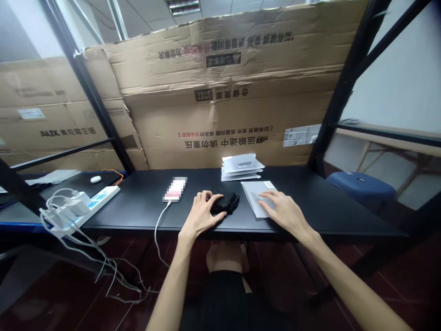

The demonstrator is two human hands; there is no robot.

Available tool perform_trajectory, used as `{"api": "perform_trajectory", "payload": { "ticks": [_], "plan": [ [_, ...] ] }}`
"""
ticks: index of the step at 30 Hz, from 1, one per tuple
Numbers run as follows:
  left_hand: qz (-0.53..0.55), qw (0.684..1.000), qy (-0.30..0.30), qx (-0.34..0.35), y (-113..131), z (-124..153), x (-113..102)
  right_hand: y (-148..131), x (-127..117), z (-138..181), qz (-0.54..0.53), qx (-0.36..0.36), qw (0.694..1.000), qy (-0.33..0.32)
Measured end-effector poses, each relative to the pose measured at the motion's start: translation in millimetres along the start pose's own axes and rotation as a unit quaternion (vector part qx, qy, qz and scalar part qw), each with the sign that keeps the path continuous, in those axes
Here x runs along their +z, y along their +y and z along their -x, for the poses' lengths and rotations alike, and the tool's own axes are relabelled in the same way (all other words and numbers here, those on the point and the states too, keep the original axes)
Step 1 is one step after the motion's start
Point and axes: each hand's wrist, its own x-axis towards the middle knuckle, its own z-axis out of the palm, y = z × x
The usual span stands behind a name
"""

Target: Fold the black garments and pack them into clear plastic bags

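My left hand rests on the black table, its fingers curled round the near edge of a small bundle of black cloth. My right hand lies flat with fingers spread on a grey plastic pouch just right of the cloth. A stack of similar grey pouches sits further back, near the cardboard.
A phone with a white cable lies left of the cloth. A white power strip with chargers and tangled cables hangs over the table's left end. Large cardboard boxes wall the back. Black frame posts flank the table; a blue stool stands right.
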Motion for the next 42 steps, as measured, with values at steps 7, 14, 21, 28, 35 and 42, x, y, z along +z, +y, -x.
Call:
{"api": "perform_trajectory", "payload": {
  "ticks": [7, 14, 21, 28, 35, 42],
  "plan": [
    [-0.048, 0.998, -0.017, -0.046, 15, -17, 16, 2, -10, -12, 0.033, -0.004, 0.996, -0.085],
    [-0.055, 0.992, 0.012, -0.111, 37, -36, 36, -24, -5, -61, -0.042, -0.143, 0.987, -0.053],
    [-0.049, 0.991, 0.022, -0.122, 34, -35, 35, -38, 23, -70, -0.05, -0.239, 0.967, -0.078],
    [0.042, 0.987, 0.052, -0.149, 32, -35, 30, -40, 20, -61, -0.023, -0.201, 0.978, -0.053],
    [0.146, 0.952, 0.138, -0.231, 17, -26, 22, -35, 21, -63, -0.01, -0.157, 0.987, -0.029],
    [0.034, 0.934, 0.174, -0.31, 7, -8, 15, -28, 24, -64, -0.009, -0.147, 0.989, -0.021]
  ]
}}
